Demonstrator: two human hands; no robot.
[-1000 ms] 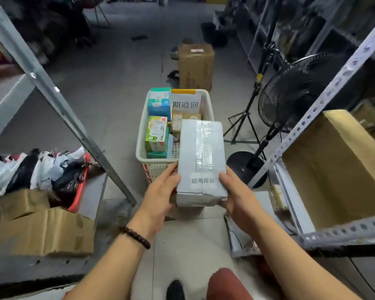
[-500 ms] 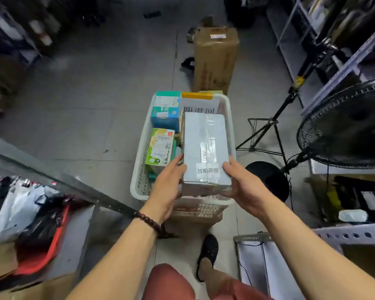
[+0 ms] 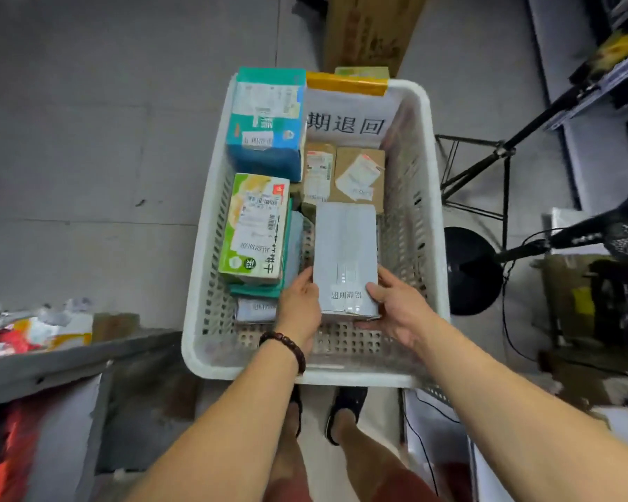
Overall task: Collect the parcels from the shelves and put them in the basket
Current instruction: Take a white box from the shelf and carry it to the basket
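One grey taped parcel point(image 3: 345, 255) is held inside the white plastic basket point(image 3: 425, 211), in its near right part; whether it already rests on the basket's floor cannot be told. Its left edge is gripped by the left hand point(image 3: 300, 302), on whose wrist a beaded bracelet point(image 3: 287, 347) is worn. Its near right corner is clasped by the right hand point(image 3: 396, 309), with the thumb laid on top. Five other parcels can be counted in the basket: one teal box point(image 3: 269, 121) in the far left corner, one green box point(image 3: 256, 226) along the left wall, one white flat parcel point(image 3: 254, 309) partly covered beneath it, and two brown cardboard parcels point(image 3: 318, 172) point(image 3: 359, 175) just beyond the grey one. One printed paper sign point(image 3: 345, 117) is propped against the basket's far wall. One large cardboard box point(image 3: 370, 30) stands beyond the basket, and one black round fan base point(image 3: 472, 269) lies to its right.
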